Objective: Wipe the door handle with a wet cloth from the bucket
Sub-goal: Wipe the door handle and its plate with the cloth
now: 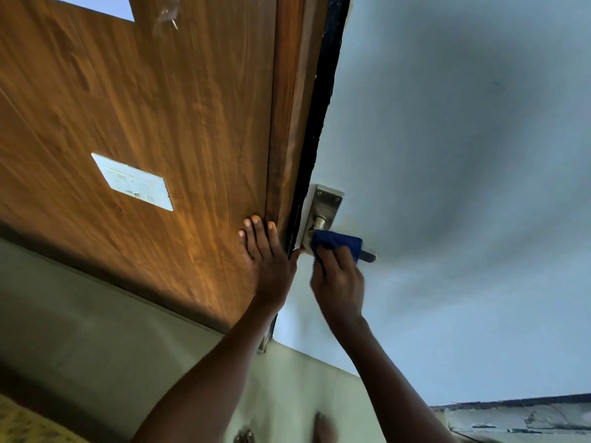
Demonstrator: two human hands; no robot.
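Observation:
A metal door handle (369, 256) on a steel plate (326, 199) sticks out from the pale blue door face. My right hand (339, 279) holds a blue cloth (335, 243) wrapped over the lever, so only the lever's tip and its round base show. My left hand (267, 257) lies flat with fingers spread against the wooden door panel (160, 107), right by the door's edge. No bucket is in view.
The door's dark edge (315, 139) runs up between the wood panel and the blue face. A white label (132, 182) is stuck on the wood. Pale floor tiles (80, 330) lie below, with a bare foot (323, 426) at the bottom.

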